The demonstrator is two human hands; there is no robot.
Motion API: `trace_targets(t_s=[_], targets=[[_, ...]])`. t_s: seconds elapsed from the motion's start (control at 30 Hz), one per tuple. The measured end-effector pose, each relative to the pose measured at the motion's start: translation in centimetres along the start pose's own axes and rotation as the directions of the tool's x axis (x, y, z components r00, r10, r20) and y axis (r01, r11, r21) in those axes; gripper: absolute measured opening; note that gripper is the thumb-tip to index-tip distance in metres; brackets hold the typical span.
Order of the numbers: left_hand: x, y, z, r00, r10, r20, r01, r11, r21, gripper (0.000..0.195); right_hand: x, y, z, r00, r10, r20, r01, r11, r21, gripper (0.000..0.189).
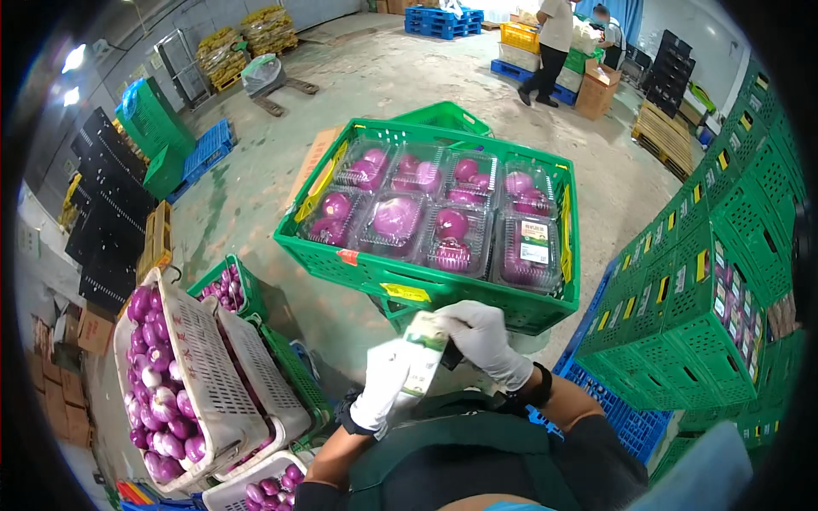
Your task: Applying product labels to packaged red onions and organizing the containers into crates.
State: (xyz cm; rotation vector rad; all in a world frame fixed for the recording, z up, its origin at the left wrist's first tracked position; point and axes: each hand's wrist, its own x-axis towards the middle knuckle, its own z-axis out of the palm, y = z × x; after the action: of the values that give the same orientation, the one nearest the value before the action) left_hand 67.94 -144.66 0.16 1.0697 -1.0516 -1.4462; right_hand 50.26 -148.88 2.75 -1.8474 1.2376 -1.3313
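Observation:
A strip of printed labels is held between my white-gloved hands near my body. My left hand grips its lower part. The fingers of my right hand pinch its upper end. Just beyond stands a green plastic crate with yellow handles, filled with clear plastic clamshell boxes of red onions. The near right clamshell box bears a label on its lid; no label shows on the others.
White plastic baskets of red onions stand at my left, beside a small green crate. Stacked green crates rise on a blue pallet at my right. Two people are at the far right, near cartons and a yellow crate.

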Motion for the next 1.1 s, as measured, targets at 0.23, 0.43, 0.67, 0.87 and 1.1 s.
trace_targets(t_s=[0.23, 0.43, 0.67, 0.87, 1.1], targets=[[3.5, 6.9, 1.7, 0.944, 0.197, 0.265, -0.220, 0.974, 0.061, 0.062, 0.8, -1.8, -1.7, 0.959, -0.184, 0.214, 0.201, 0.977, -0.063, 0.012], [2.4, 2.5, 0.6, 0.887, -0.184, 0.424, 0.038, 0.943, 0.331, 0.019, 9.3, 0.0, -9.4, 0.938, -0.003, -0.347, 0.011, 1.000, 0.020, 0.010], [3.3, 5.0, -1.6, 0.947, -0.010, 0.320, -0.095, 0.946, 0.309, 0.020, 16.9, 5.8, -6.9, 0.755, 0.552, 0.354, -0.564, 0.822, -0.079, 0.017], [2.8, 3.3, -4.1, 0.922, -0.125, 0.367, 0.093, 0.990, 0.102, 0.019, 19.2, 11.6, -3.7, 0.717, 0.635, 0.287, -0.472, 0.746, -0.470, 0.025], [4.0, 3.1, -5.1, 0.998, -0.040, 0.050, 0.027, 0.971, 0.239, 0.010, 18.6, 8.0, -2.3, 0.871, 0.474, 0.132, -0.087, 0.413, -0.906, 0.050]])
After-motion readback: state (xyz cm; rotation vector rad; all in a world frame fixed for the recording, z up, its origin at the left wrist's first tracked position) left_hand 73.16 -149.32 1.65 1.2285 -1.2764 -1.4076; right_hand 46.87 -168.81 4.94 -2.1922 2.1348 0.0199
